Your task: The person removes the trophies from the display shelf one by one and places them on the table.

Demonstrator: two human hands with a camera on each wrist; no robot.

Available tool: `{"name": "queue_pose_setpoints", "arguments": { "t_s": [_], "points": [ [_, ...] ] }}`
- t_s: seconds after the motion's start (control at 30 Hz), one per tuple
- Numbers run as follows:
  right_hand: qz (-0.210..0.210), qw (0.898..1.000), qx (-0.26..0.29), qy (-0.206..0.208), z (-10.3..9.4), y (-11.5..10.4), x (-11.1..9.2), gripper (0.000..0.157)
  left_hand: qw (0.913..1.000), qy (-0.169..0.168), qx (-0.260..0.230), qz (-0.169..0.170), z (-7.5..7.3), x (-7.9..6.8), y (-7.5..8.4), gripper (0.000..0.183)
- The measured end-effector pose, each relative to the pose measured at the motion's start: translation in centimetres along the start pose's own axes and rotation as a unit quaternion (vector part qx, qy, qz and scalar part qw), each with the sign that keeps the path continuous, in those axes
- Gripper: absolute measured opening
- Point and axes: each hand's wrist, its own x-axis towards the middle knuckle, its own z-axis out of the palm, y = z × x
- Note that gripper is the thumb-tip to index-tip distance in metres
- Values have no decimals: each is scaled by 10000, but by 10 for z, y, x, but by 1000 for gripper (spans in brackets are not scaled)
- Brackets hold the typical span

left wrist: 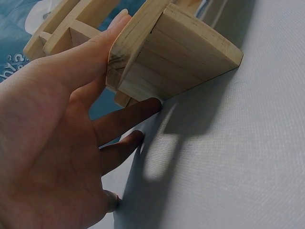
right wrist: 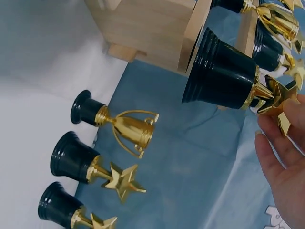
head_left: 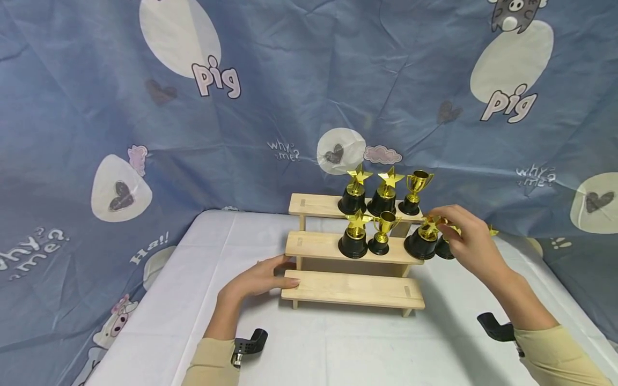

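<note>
A three-step wooden stand (head_left: pixel 352 288) stands on the white table. My left hand (head_left: pixel 258 277) holds its left end; the thumb lies on the lowest step, with the other fingers at the side and behind. By its gold star, my right hand (right wrist: pixel 288 152) pinches a star trophy (right wrist: pixel 224 71) with a black base. That base is at the right end of the middle step; whether it touches the wood I cannot tell. Left of it on this step are another star trophy (head_left: pixel 354 238) and a cup trophy (head_left: pixel 381 236).
On the top step stand two star trophies (head_left: pixel 383 198) and a cup trophy (head_left: pixel 410 201). Beyond the stand's right end, a cup trophy (right wrist: pixel 124 126) and two star trophies (right wrist: pixel 78 160) stand on the table. A blue printed cloth (head_left: pixel 260 107) hangs behind.
</note>
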Motion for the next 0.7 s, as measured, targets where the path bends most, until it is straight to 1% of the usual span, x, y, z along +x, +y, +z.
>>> {"name": "queue_pose_setpoints", "arguments": {
  "t_s": [0.17, 0.3, 0.5, 0.6, 0.7],
  "points": [
    [197, 9997, -150, 50, -3, 5, -2, 42, 10000, -2, 8, 36, -1, 0, 0, 83],
    [398, 9988, -254, 99, -6, 8, -4, 42, 10000, -12, -6, -2, 0, 0, 1, 84],
    [554, 9979, -248, 216, -7, 14, -6, 40, 10000, -40, -17, 32, 1, 0, 0, 82],
    [698, 9971, -230, 203, -9, 17, -7, 39, 10000, -39, -12, 32, 0, -1, 1, 82],
    [835, 9961, -278, 105, -9, 20, -10, 37, 10000, -37, -13, 29, 0, -1, 1, 82]
  ]
}}
